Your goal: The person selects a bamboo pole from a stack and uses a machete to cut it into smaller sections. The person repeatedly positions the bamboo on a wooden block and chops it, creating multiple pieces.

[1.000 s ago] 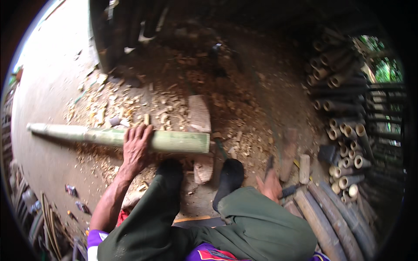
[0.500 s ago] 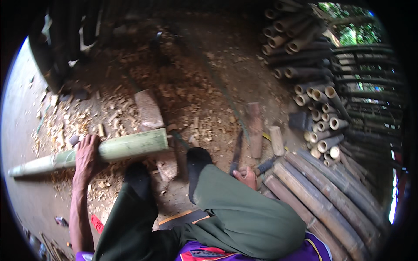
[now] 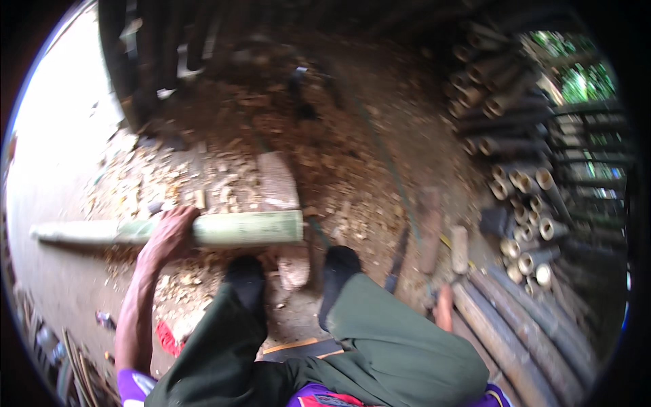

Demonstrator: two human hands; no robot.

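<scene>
A thick green bamboo pole (image 3: 247, 228) lies almost level across the left and middle, with its right end on a pale chopped wood block (image 3: 293, 264). My left hand (image 3: 174, 233) is wrapped over the pole from above. On the right, my right hand (image 3: 444, 306) shows only in part beside my knee, next to the stacked bamboo. Its other fingers, and anything in them, are hidden. A dark long blade (image 3: 397, 261) lies on the ground to the left of that hand.
Wood chips (image 3: 237, 159) litter the ground. Cut bamboo lengths (image 3: 519, 325) lie at the right, below a pile of bamboo tubes (image 3: 525, 224). A flat wood piece (image 3: 429, 230) and a short wood peg (image 3: 460, 249) are nearer. Red cloth (image 3: 168, 338) lies beside my left leg.
The view has shifted, so the scene sits further right and lower. The bamboo pole has turned more level under my left hand. My right hand has moved rightward, away from the dark blade.
</scene>
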